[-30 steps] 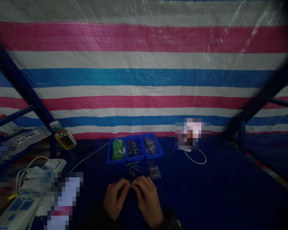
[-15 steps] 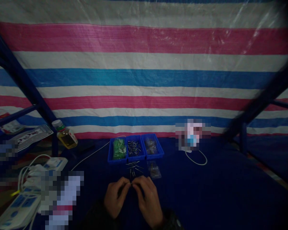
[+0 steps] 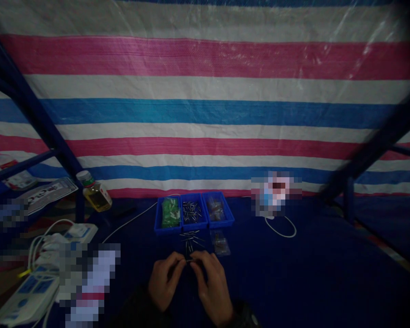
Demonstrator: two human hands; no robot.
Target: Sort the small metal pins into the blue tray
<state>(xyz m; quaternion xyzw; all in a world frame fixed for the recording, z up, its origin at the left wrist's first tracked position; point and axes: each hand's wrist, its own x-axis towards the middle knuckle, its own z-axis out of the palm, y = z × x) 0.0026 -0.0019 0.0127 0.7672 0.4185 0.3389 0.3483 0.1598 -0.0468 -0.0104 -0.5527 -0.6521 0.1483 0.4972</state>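
Note:
Between the fingertips of both hands is a thin, short metal rod (image 3: 189, 261); its exact kind is too small to tell. My left hand (image 3: 164, 281) pinches one end with thumb and forefinger. At the other end, my right hand (image 3: 212, 286) has its thumb and fingers closed in a pinch. Just beyond the fingertips lie several loose metal rods (image 3: 191, 238), pointing different ways. A small clear bag (image 3: 220, 243) with brownish thin contents lies beyond my right hand.
Three joined blue bins stand behind: the left bin (image 3: 168, 231) holds green packets, the middle bin (image 3: 194, 226) metal rods, the right bin (image 3: 222, 223) clear bags. A bottle (image 3: 97, 196), power strips (image 3: 27, 291) and cables are left. A white cord (image 3: 287, 236) loops at right.
My fingertips have drawn slightly apart, so more of the rod shows between them. The whole view has shifted slightly; the bins and loose rods stay in place.

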